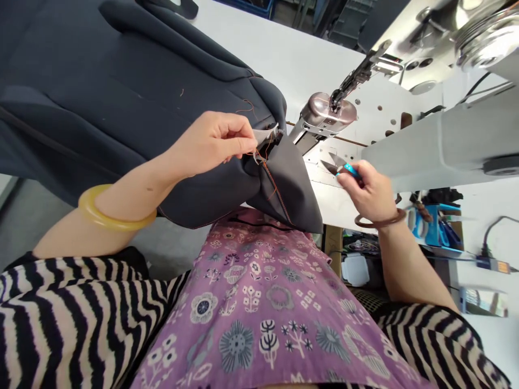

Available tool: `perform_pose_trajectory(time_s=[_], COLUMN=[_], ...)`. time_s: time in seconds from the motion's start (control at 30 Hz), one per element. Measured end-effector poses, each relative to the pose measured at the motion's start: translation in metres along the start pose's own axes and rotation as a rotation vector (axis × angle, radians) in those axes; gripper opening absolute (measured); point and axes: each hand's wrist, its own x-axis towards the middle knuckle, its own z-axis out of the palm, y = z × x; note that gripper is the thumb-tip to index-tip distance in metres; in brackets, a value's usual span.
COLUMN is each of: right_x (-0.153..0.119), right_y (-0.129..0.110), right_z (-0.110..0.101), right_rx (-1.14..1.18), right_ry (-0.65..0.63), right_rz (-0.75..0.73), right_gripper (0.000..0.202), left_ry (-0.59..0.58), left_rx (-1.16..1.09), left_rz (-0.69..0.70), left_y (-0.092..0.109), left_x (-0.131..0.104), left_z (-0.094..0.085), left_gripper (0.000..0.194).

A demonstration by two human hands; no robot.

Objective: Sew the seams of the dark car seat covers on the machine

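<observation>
Lying over the left side of the bench [292, 59] and drooping past its near edge, the dark cover [121, 97] is looking soft, thick and bendy, probably light in any one fold but dragging as a bulk; its matt surface is seeming more grippy than slippery. The left forearm is slanting across the cloth, and the left hand [214, 141] is holding its back upward, thumb and fingers together, its grip pinching a pale strip [265, 133] at an opening among orange threads [263, 158]. Those threads are looking fine and easily snapped, so the seam margin is offering the surer hold. Farther right, nearer the bench's near edge, the right hand [371, 192] is bending inward, its grip wrapping blue-handled snips [349, 170] whose blades are standing apart and pointing left, clear of the cloth. Toward the bench's right side, the sewing machine [438, 146] is standing.
</observation>
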Motion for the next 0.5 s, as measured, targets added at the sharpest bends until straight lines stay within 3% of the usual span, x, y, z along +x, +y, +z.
perform_pose_trajectory(time_s=[0.1, 0.2, 0.37, 0.5], right_x=[0.01, 0.017, 0.013, 0.008], right_y=[-0.048, -0.071, -0.072, -0.069], right_z=[-0.022, -0.027, -0.021, -0.016], right_rx=[-0.056, -0.042, 0.056, 0.121], right_ry=[-0.026, -0.085, -0.173, -0.21], right_rz=[-0.141, -0.189, -0.18, -0.176], right_gripper=[0.066, 0.068, 0.068, 0.065], left_ry=[0.054, -0.037, -0.24, -0.151], left_rx=[0.095, 0.072, -0.07, -0.219], left_rz=[-0.004, -0.127, -0.277, -0.278], left_y=[0.006, 0.008, 0.004, -0.002], left_x=[0.003, 0.012, 0.027, 0.026], left_z=[0.0, 0.006, 0.022, 0.025], left_gripper=[0.018, 0.023, 0.021, 0.02])
